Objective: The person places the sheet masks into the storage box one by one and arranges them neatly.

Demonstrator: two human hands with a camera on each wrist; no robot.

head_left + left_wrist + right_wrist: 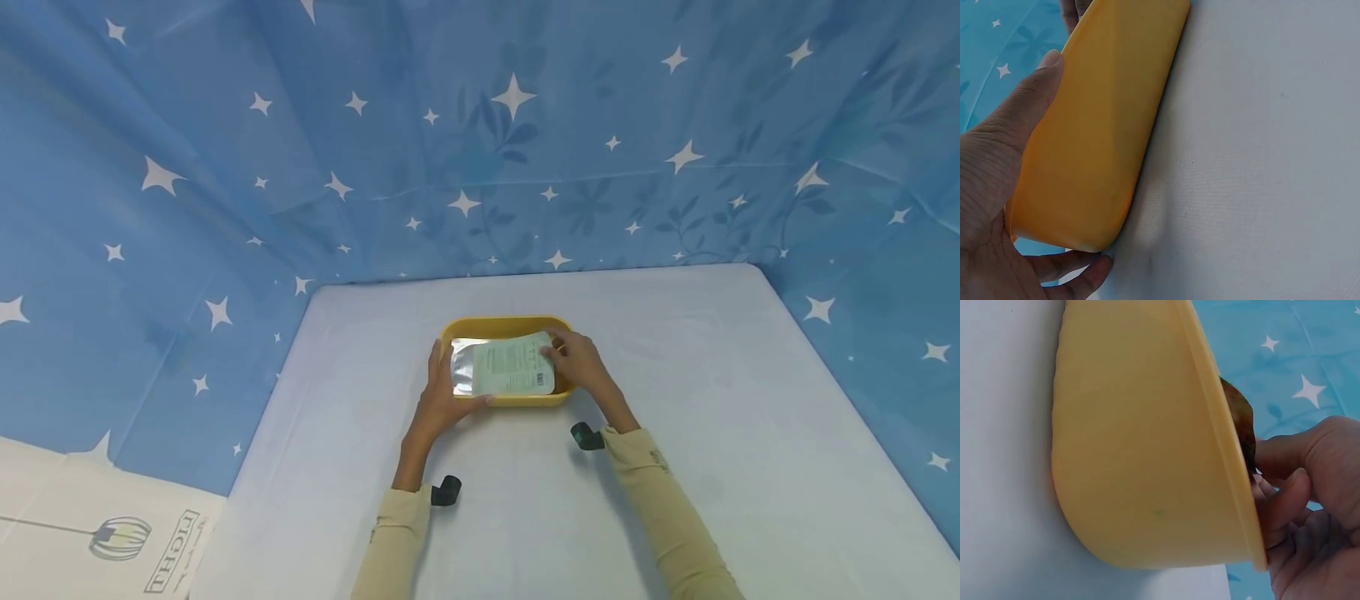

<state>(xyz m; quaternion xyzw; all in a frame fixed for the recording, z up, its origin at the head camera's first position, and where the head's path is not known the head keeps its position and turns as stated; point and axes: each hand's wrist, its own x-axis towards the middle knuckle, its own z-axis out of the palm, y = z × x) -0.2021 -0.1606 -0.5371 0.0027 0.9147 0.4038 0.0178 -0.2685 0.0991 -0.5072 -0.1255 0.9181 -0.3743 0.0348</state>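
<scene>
A yellow plastic tub (pixel 525 401) stands on the white table. Inside it lie a silver foil packet (pixel 462 367) and, overlapping it, a pale green printed pouch (pixel 513 365) with a barcode. My left hand (pixel 444 400) grips the tub's left end, thumb on the near wall; in the left wrist view the fingers of this hand (pixel 1004 206) reach round the tub's end. At the right end, my right hand (pixel 576 360) pinches the green pouch by its right edge. The right wrist view shows the right hand (pixel 1316 500) at the rim, beside a dark brownish edge sticking up.
A white cloth covers the table (pixel 720 417). Blue star-patterned curtains (pixel 480 150) hang behind and on both sides. A pale printed cloth (pixel 97 525) lies at lower left. Black wrist cameras (pixel 446 491) sit at both cuffs.
</scene>
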